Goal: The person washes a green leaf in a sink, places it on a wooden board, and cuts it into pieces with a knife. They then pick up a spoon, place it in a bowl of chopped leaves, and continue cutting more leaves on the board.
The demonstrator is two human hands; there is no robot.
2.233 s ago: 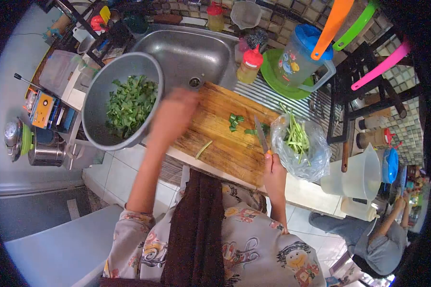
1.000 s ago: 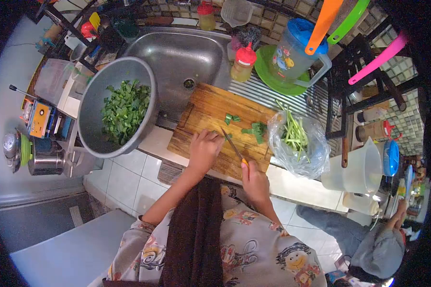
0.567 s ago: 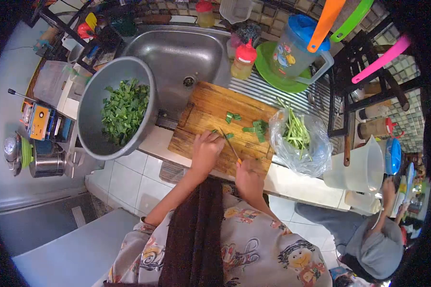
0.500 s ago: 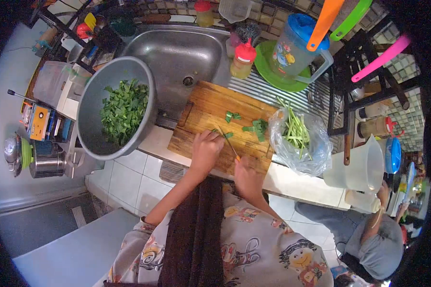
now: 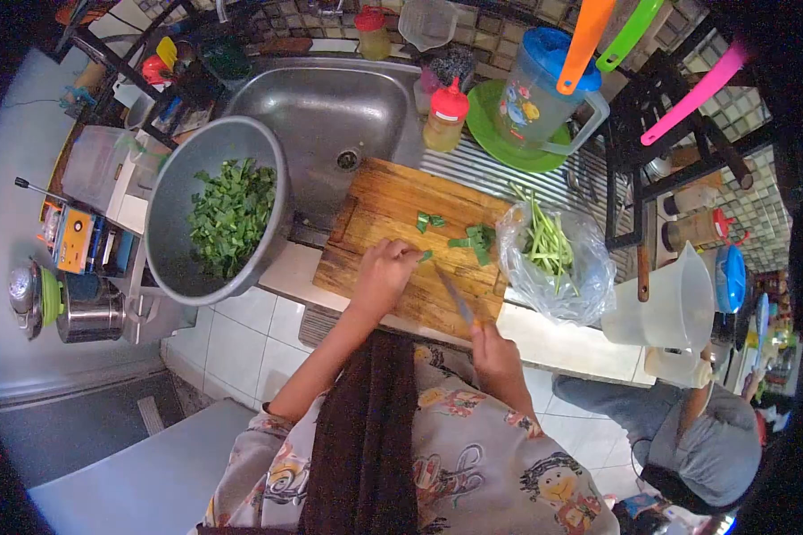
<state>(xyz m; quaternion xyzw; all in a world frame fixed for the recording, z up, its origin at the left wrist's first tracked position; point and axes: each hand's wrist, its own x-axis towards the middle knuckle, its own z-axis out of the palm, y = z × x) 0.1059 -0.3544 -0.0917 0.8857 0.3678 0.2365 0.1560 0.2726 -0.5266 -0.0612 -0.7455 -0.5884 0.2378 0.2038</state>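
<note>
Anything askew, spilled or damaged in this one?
Nothing looks spilled or damaged. The grey bowl looks odd, though: it seems to jut past the edge of the counter, unless the wide lens exaggerates that.

Fisheye bend, black corners; glare on sink.

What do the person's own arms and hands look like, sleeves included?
The left hand and right hand are bare, with no gloves, watch or ring that I can make out. The light grey left sleeve carries coloured prints and stops well short of the wrist.
</note>
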